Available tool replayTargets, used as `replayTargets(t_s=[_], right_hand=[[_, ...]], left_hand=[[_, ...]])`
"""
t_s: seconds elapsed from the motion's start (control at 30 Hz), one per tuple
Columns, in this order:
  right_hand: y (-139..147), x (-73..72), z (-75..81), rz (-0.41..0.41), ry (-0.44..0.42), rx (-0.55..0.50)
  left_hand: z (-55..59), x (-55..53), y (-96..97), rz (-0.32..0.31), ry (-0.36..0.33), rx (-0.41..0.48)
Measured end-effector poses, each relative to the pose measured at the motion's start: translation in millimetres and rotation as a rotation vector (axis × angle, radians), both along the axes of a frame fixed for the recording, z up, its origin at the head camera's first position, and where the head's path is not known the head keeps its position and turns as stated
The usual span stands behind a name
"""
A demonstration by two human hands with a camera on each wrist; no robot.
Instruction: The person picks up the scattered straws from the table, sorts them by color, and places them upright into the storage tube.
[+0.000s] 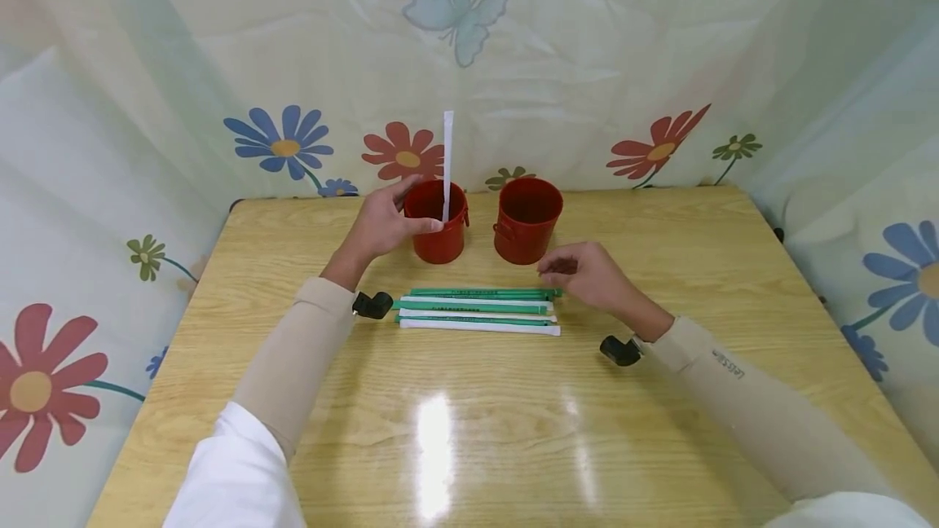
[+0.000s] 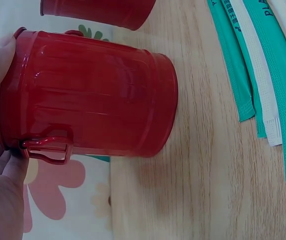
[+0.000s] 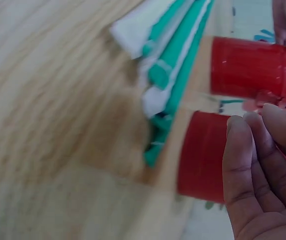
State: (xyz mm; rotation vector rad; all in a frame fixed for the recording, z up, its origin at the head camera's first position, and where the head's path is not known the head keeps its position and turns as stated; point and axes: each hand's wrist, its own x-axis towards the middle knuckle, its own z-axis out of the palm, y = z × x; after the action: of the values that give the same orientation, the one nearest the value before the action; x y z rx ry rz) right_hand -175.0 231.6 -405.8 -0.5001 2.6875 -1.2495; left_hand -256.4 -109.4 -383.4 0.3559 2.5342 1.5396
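Note:
My left hand (image 1: 383, 222) grips the rim of the left red bucket (image 2: 98, 95), thumb on the near side and fingers round the far side. A white paper-wrapped straw (image 1: 448, 153) stands upright in that bucket. On the table in front lies a row of green and white wrapped straws (image 1: 477, 308). My right hand (image 1: 583, 271) hovers by the right end of this row, just in front of the second red bucket (image 1: 530, 226). Its fingers are loosely bent towards the thumb, with nothing seen between them in the right wrist view.
Both buckets stand side by side near the back edge of the wooden table (image 1: 352, 446). Behind them hangs a flower-patterned curtain (image 1: 587, 39), which also runs along the left and right sides. Each bucket has small side handles.

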Motion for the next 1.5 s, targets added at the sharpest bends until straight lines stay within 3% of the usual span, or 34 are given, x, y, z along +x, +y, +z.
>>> replayTargets(t_s=[0.23, 0.43, 0.6, 0.8, 1.23, 1.5], right_hand=[[4, 4.8, -10.8, -0.015, -0.056, 0.064], [1, 14.4, -22.2, 0.051, 0.011, 0.102], [-8, 14.8, -28.8, 0.107, 0.068, 0.209], [-17, 13.3, -26.1, 0.197, 0.147, 0.304], [-26, 9.3, -17.7, 0.369, 0.112, 0.566], [-24, 7.4, -14.0, 0.375, 0.047, 0.562]], left_hand=[[-0.5, -2.7, 1.1, -0.007, 0.013, -0.007], [1.4, -2.0, 0.6, -0.007, 0.010, -0.006], [1.6, 0.2, -1.3, 0.004, -0.015, -0.019], [1.4, -1.0, -0.2, 0.000, -0.005, -0.014], [2.9, -3.1, 1.0, -0.001, 0.006, -0.019], [1.5, -4.3, 0.5, -0.010, 0.016, -0.021]])
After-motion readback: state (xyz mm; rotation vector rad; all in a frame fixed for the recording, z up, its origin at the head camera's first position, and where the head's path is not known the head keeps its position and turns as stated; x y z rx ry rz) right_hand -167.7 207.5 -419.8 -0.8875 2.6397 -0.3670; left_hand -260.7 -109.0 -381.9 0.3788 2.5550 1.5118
